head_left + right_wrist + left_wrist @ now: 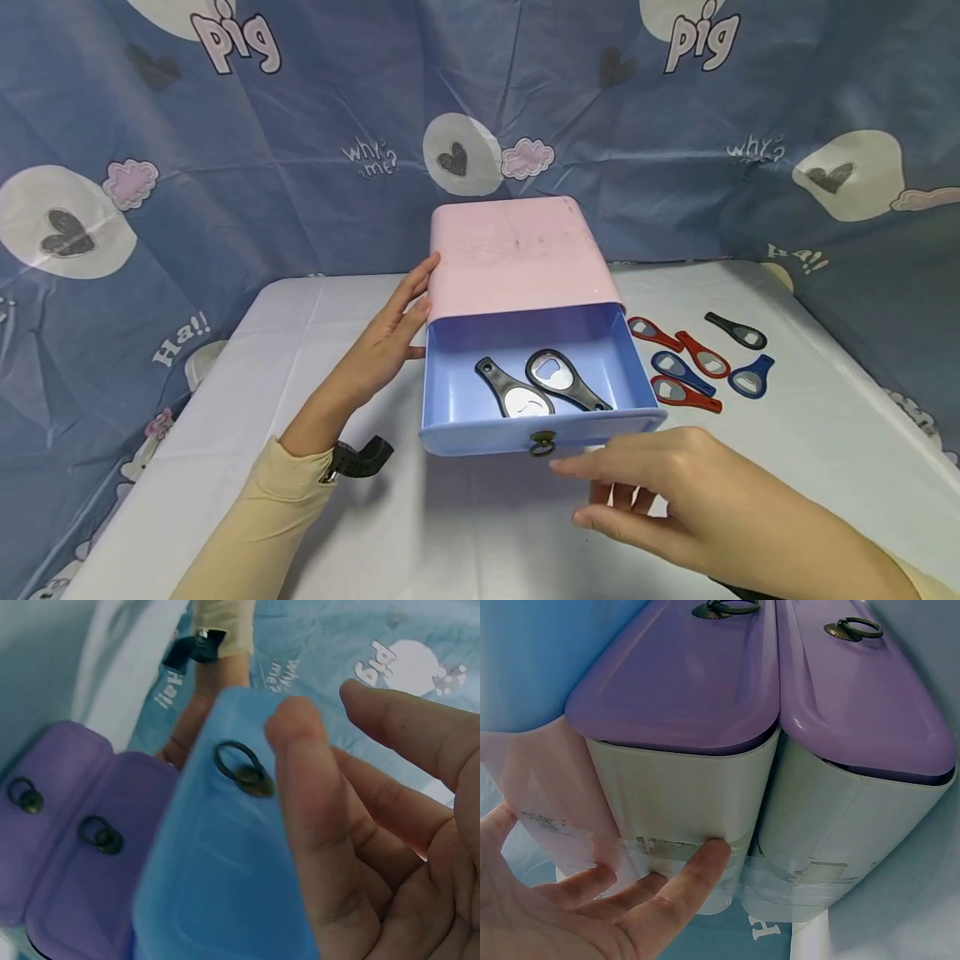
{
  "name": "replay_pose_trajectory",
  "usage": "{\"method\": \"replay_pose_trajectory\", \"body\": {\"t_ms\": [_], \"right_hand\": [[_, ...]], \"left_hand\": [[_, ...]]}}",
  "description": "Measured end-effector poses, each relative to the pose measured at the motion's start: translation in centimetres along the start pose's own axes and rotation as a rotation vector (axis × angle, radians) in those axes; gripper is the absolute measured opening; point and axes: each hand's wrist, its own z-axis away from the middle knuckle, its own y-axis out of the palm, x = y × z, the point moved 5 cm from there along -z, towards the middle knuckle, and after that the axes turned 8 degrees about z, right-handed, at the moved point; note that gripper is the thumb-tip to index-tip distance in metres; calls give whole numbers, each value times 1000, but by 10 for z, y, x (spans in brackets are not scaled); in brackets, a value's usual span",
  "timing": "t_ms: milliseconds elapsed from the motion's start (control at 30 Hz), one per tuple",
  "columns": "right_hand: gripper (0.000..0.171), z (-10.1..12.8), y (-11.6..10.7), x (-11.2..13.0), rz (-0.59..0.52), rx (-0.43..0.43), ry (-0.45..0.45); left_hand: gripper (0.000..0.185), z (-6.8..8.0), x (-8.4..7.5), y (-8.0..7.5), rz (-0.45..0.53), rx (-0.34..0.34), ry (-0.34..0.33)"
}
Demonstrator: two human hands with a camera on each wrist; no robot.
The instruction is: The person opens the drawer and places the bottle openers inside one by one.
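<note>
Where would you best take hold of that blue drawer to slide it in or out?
Probably by the small brass ring pull at the middle of the blue drawer front, coming from the front, where the right hand hovers open. The front panel is smooth, so the ring is its only graspable feature. The left hand rests flat against the pink case, bracing it.

A table with a white cloth holds a pink box at the far middle with its blue drawer pulled out toward the near side, and six red, blue and black bottle openers lie to the right.
</note>
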Motion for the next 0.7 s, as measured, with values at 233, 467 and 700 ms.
{"method": "replay_pose_trajectory", "body": {"t_ms": [233,467,700], "right_hand": [[52,0,24,-7,13,162,103],[56,4,34,-8,-1,182,63],[57,4,42,-12,40,223,107]], "left_hand": [[56,0,0,-2,-20,-9,-3],[56,2,1,0,-14,-3,-7],[57,1,0,1,-16,-6,-3]]}}
